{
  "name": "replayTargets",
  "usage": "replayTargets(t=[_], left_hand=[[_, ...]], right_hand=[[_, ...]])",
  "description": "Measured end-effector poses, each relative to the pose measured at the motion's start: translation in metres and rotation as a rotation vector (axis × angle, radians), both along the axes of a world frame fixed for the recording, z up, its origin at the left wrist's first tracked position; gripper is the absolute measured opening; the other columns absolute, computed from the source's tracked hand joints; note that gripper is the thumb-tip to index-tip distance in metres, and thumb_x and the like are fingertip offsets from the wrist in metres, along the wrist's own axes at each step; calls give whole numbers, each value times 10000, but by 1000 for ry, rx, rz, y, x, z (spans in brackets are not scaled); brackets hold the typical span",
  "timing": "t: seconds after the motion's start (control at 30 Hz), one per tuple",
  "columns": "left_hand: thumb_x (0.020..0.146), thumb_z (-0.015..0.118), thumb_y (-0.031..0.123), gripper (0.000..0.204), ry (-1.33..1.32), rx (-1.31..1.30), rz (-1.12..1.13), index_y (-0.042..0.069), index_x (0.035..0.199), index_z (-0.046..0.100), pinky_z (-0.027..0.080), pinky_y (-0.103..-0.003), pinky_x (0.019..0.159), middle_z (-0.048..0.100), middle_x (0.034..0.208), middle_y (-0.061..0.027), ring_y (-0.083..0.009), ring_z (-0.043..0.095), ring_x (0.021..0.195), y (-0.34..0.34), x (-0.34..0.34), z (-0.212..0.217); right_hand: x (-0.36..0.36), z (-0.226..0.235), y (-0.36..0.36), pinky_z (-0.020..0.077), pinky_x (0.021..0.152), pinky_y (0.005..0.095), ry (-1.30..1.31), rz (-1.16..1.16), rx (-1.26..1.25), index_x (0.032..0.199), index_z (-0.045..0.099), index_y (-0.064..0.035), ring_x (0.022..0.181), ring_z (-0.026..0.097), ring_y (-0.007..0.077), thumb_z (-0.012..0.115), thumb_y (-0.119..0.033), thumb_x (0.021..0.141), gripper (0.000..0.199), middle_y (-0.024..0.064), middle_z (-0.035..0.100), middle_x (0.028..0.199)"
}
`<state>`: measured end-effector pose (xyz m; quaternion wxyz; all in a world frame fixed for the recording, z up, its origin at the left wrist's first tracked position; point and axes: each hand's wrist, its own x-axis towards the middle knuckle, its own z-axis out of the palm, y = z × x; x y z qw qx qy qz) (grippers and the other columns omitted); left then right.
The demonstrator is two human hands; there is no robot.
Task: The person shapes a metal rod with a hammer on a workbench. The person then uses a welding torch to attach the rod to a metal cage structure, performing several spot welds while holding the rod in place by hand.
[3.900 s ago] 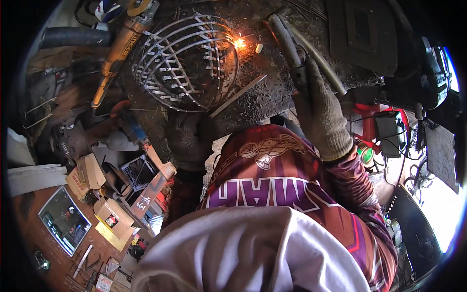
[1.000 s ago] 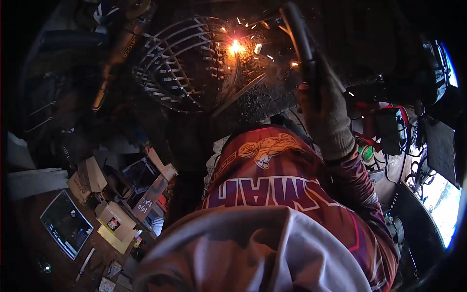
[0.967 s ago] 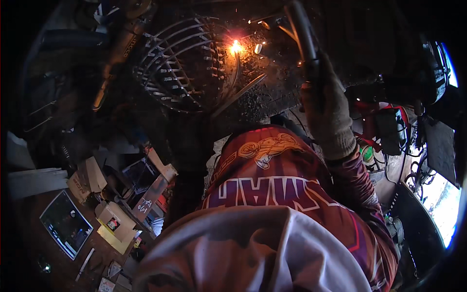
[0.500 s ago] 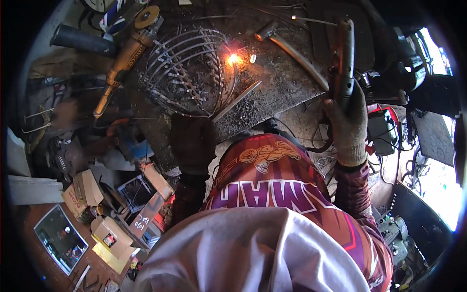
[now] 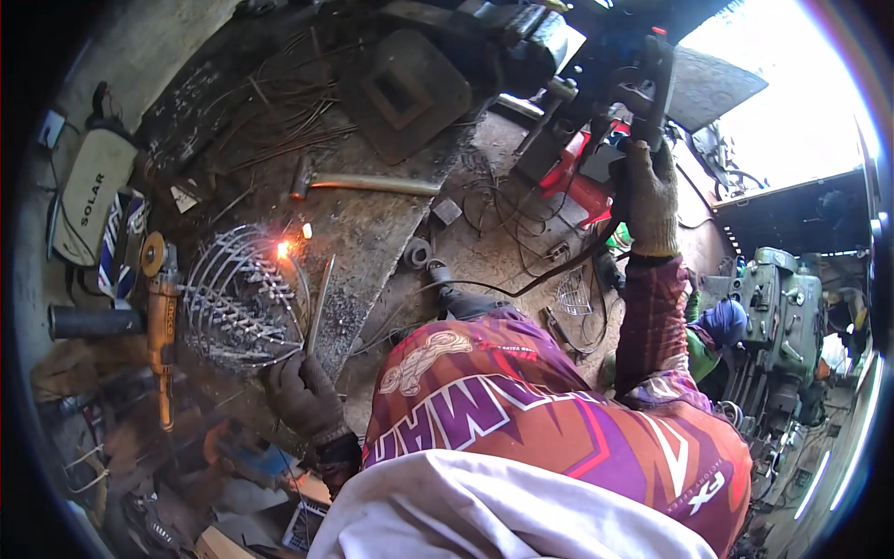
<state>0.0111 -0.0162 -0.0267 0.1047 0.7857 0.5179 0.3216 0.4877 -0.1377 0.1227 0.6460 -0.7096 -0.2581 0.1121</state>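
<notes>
A domed cage of bent metal rods [image 5: 244, 298] lies on the dark worktable, with a small glowing spot on its far right side. My left hand [image 5: 307, 399], in a dark glove, is closed at the cage's near end, its fingertips on the rods. Beside the cage lies a narrow flat metal bar [image 5: 322, 300]. Out to the far right, my right hand [image 5: 649, 200] wears a pale knit glove and is wrapped round a welding electrode holder [image 5: 654, 98]. A red-hot tip shows at the holder's top, and a dark cable runs from it.
Past the cage are a hammer [image 5: 368, 184] and a dark welding shield [image 5: 405, 96]. An angle grinder [image 5: 162, 321] stands left of the cage. At right, another person with a blue head covering [image 5: 723, 324] is near a green machine [image 5: 780, 298]. A red-sided box [image 5: 582, 182] sits on the floor.
The view has swung right, so the cage appears farther left. My right hand has carried the electrode holder away from the cage. The glow on the cage has shrunk.
</notes>
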Motion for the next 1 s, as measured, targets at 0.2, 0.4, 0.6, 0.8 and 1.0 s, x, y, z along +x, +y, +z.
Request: replayTargets(t=[0.2, 0.4, 0.6, 0.8, 1.0], left_hand=[[942, 724, 123, 167, 38, -7, 27, -26, 1016, 744, 564, -468, 873, 710, 1056, -164, -366, 686, 971, -2, -2, 0], [952, 735, 135, 193, -3, -64, 126, -14, 1076, 741, 547, -453, 907, 699, 1057, -173, -375, 677, 1000, -5, 1, -7], [1000, 702, 220, 280, 221, -139, 348, -2, 1168, 729, 536, -448, 957, 698, 1179, -195, -385, 674, 1079, -12, 20, 28], [1025, 669, 268, 356, 310, -176, 546, -14, 1240, 702, 511, -457, 1041, 666, 1309, -224, -382, 640, 1212, -22, -13, 46], [1006, 699, 220, 298, 334, -118, 509, -13, 1192, 709, 511, -443, 1027, 673, 1280, -207, -348, 639, 1193, -65, 4, 43]], right_hand=[[109, -18, -23, 551, 617, 282, -164, -85, 217, 1256, 629, -59, 758, 685, 134, 630, -424, 1079, 406, 53, 714, 1045], [163, -49, 18, 605, 834, 309, 153, 166, 305, 1368, 612, -38, 979, 716, 169, 575, -333, 1113, 391, 89, 705, 1189], [254, -87, 72, 572, 922, 310, 219, 462, 373, 1484, 560, -25, 1120, 686, 175, 614, -290, 1098, 471, 96, 699, 1268], [271, -117, 113, 515, 1041, 322, 295, 691, 315, 1593, 455, -78, 1236, 635, 184, 625, -304, 1093, 575, 87, 647, 1396], [289, -162, 135, 482, 1079, 344, 508, 938, 449, 1601, 432, -33, 1264, 596, 161, 648, -280, 1082, 614, 52, 620, 1425]])
